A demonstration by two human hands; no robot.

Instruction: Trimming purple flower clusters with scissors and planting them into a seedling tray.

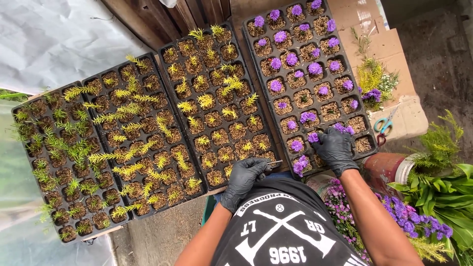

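Right now your right hand [336,150], in a black glove, rests on the near end of the seedling tray with purple flowers [266,93], its fingers spread apart and pressing down on the soil around a purple cutting [313,137] in one of the cells. Your left hand [244,178], also gloved in black, hovers at the near edge of the neighbouring tray of yellow-green cuttings [167,79]; its fingers are pinched together on a thin metal tool [274,162] whose tip points toward the purple tray. Further to your left lie two more trays of green cuttings [59,148], all four set side by side on the wooden desk [236,12]. Beyond the purple tray, on a sheet of cardboard [389,47], you have a small bunch of cut sprigs [374,79] and a pair of teal-handled scissors [385,125]. Loose purple blooms [409,221] and leafy greens [443,189] sit low at your right side.
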